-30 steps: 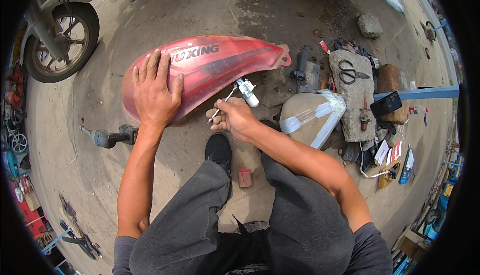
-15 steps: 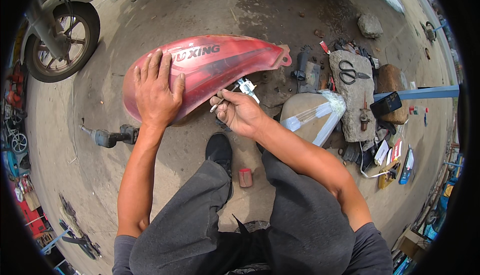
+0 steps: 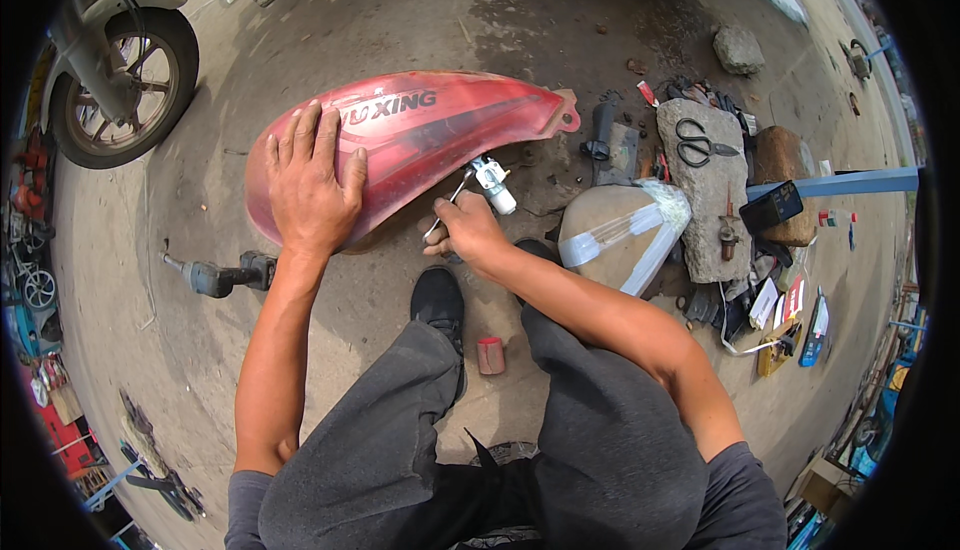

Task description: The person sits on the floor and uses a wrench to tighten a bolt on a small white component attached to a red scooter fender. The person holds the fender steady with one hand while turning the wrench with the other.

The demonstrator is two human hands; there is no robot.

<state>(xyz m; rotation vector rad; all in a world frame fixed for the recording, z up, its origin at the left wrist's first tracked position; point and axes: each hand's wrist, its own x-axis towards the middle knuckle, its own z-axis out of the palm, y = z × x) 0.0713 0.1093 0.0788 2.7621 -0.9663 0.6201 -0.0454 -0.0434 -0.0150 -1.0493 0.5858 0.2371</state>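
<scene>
A red motorcycle fuel tank (image 3: 450,122) lies on its side on the ground in front of me. My left hand (image 3: 316,182) rests flat on its left end, fingers stretched out. From the tank's near edge sticks a silver fuel tap (image 3: 490,182) with a white lower part. My right hand (image 3: 465,232) grips a thin metal spanner (image 3: 462,190), fingers closed round its lower end. The spanner's upper end reaches the tap's base by the tank; whether it sits on a bolt I cannot make out.
A cordless power tool (image 3: 225,275) lies left of the tank, below a motorcycle wheel (image 3: 125,85). A red cylinder (image 3: 490,355) stands between my feet. To the right are a taped seat-like pad (image 3: 605,220), a stone slab (image 3: 705,240) and black scissors (image 3: 700,145).
My right hand has swung down and slightly left with the spanner, leaving more of the fuel tap showing. The left hand stays on the tank.
</scene>
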